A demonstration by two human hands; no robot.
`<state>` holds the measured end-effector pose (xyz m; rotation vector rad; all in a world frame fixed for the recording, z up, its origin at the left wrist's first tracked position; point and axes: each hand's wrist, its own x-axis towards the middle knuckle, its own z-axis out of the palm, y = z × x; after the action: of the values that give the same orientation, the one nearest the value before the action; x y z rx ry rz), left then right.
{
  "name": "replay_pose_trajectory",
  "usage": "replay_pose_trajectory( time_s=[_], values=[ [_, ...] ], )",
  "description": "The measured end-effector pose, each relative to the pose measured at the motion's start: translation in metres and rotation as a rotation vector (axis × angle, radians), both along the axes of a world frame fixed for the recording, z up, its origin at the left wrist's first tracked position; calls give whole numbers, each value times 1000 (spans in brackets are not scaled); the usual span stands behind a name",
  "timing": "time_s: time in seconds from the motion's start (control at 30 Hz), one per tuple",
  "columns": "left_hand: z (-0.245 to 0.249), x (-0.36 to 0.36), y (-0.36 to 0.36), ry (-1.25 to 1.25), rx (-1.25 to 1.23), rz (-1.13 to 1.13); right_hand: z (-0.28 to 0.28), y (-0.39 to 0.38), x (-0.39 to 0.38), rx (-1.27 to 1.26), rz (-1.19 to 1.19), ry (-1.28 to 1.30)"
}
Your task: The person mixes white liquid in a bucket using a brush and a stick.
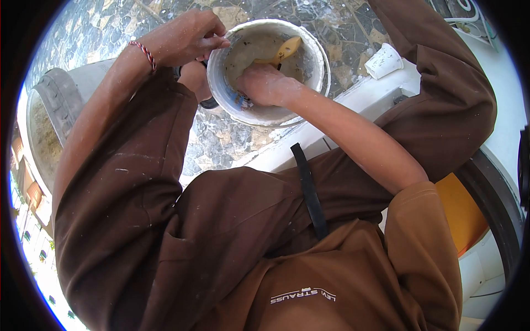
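A white bucket [320, 60] with a crusted rim stands on the stone floor between my legs. My left hand [199, 37], above a red-and-white cord bracelet, is closed at the bucket's left rim, thumb and forefinger tips on the edge. Down inside the bucket is my right hand [266, 85], back upward and fingers curled; whatever they hold is hidden. Just beyond it a brush with a yellow handle [287, 49] leans against the inner wall. Its bristles are not visible. Small blue and white bits [242, 102] show beside my right hand.
A white plastic cup [383, 60] lies tipped on the white ledge at the right. At the left, a large grey container [55, 105] lies on its side near my knee. The patterned stone floor [348, 27] is spotted with white. White scrolled metal [464, 16] shows at the upper right.
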<state>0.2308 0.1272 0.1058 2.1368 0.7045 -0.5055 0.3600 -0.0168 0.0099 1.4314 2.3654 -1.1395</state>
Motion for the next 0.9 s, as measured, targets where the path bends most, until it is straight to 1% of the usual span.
replay_pose_trajectory(
  time_s=[0.1,0.17,0.2,0.27,0.33,0.4,0.5,0.7,0.77,0.9],
  values=[
    [-2,-3,-1,11,0,23,16,0,4,-36,-35,10],
    [-4,-6,0,-126,7,11,18,-1,5,-43,-26,-10],
    [-4,-5,0,-129,9,14,20,-1,6,-45,-23,-29],
    [-3,-2,2,-71,-45,0,23,0,6,-43,-12,-38],
    [-3,-4,2,-82,-32,4,26,1,7,-43,-1,-43],
    [-4,-5,1,-91,-24,7,28,3,9,-69,-3,20],
    [-5,-6,1,-95,-25,25,12,0,7,-47,-25,44],
    [-1,-3,-1,-84,-3,18,8,1,4,-65,-10,34],
    [-1,-1,0,11,45,-43,7,1,3,-67,-6,31],
    [0,-1,-2,11,76,-40,-1,1,-1,-60,20,20]
  ],
)
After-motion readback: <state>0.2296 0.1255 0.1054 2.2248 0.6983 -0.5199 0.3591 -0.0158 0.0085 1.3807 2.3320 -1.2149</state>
